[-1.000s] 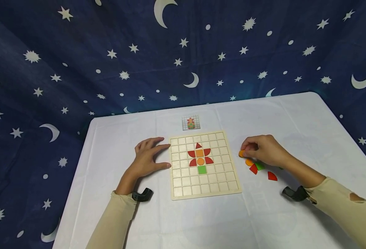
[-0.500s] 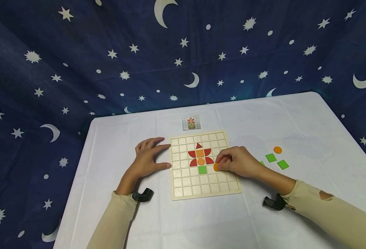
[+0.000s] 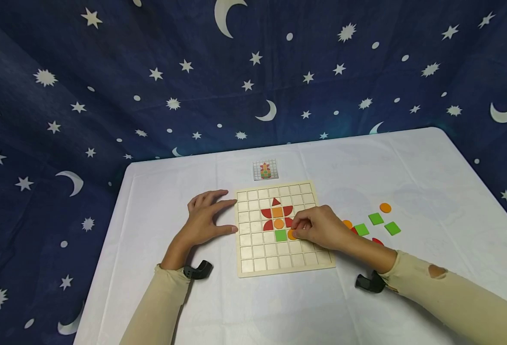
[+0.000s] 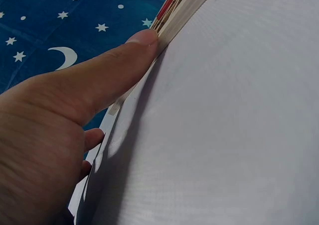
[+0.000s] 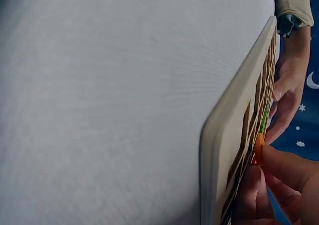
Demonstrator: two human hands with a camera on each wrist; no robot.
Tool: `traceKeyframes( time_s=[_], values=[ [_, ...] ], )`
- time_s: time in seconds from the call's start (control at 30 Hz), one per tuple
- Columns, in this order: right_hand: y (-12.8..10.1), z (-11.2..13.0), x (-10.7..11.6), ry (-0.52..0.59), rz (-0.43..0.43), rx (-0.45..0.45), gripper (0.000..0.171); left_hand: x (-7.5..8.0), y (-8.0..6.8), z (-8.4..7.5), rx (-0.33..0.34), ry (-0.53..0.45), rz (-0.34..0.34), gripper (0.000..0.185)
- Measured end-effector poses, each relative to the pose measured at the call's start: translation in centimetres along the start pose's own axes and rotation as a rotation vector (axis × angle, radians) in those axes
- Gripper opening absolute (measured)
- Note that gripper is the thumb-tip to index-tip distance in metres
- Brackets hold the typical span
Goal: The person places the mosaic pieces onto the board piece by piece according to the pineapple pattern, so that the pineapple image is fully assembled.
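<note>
A pale wooden grid board (image 3: 253,252) lies on the white table. In its cells sit a red triangle (image 3: 276,201), an orange square (image 3: 276,212), an orange disc (image 3: 278,224), a green square (image 3: 281,235) and several red quarter circles. My right hand (image 3: 320,226) pinches a second orange disc (image 5: 259,144) between thumb and fingers, at the cell just right of the green square. Spread out at the board's left edge, my left hand (image 3: 203,220) touches the frame with thumb (image 4: 142,43) and index fingertip; its other fingers extend beyond.
Behind the board lies a small card (image 3: 265,169) printed with a similar figure on a grid. To the right are loose green squares (image 3: 376,218), an orange disc (image 3: 385,208) and red pieces, some partly covered by my right forearm. A starry dark blue cloth (image 3: 193,86) hangs behind.
My right hand has carried the orange disc left from the loose pieces, over the board's right side, to beside the green square. My left hand stays at the board's edge.
</note>
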State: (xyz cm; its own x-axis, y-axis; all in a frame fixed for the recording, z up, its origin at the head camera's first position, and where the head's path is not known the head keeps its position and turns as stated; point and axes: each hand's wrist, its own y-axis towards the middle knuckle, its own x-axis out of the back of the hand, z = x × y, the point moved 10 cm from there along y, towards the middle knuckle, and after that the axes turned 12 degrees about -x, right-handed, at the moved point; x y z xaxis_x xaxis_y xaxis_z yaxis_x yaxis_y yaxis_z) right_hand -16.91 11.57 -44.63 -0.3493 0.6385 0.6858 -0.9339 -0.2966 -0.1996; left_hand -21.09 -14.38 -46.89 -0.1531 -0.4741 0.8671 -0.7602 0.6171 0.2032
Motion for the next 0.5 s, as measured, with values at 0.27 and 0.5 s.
traceKeyframes(
  time_s=[0.27,0.5],
  values=[
    [-0.15,-0.05,0.04,-0.062,0.000,0.027,0.010,0.15,0.06,-0.20,-0.002,-0.013,-0.005,0.075],
    [-0.26,-0.29,0.13,-0.060,0.020,0.016,0.012,0.12,0.04,-0.08,0.007,-0.005,0.002,0.075]
  ],
)
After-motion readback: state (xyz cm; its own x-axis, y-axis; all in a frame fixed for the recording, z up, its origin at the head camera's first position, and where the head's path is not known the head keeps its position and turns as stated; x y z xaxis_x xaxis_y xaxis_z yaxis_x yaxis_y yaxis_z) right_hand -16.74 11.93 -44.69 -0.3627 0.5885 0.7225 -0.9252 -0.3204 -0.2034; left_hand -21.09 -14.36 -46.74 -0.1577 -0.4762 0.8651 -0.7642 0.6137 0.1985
